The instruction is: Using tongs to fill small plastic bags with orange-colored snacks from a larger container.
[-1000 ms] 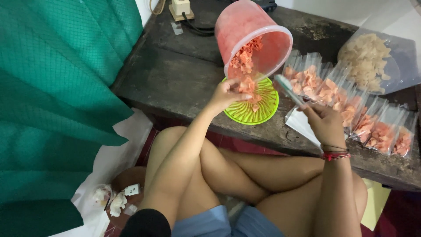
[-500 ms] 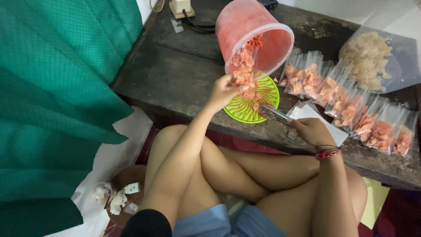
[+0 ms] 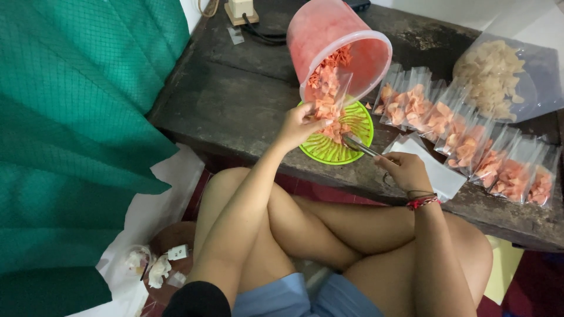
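the left hand (image 3: 299, 123) pinches a small clear bag (image 3: 330, 97) open at the tipped pink bucket (image 3: 341, 44) while the right hand (image 3: 402, 170) grips a metal scoop (image 3: 359, 145) over the green plate (image 3: 336, 144), mid-filling; the next move, i judge, calls for a steady lift of orange crackers (image 3: 326, 88) into the bag.

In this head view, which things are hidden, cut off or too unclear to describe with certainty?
- Metal tool in the right hand: its handle is inside the hand and its tip is among the chips, so its kind is unclear.
- Small bag in the left hand: too clear to trace against the pink bucket.
- Large bag of pale crackers: cut off by the right edge.
- White box with a cable: cut off by the top edge.
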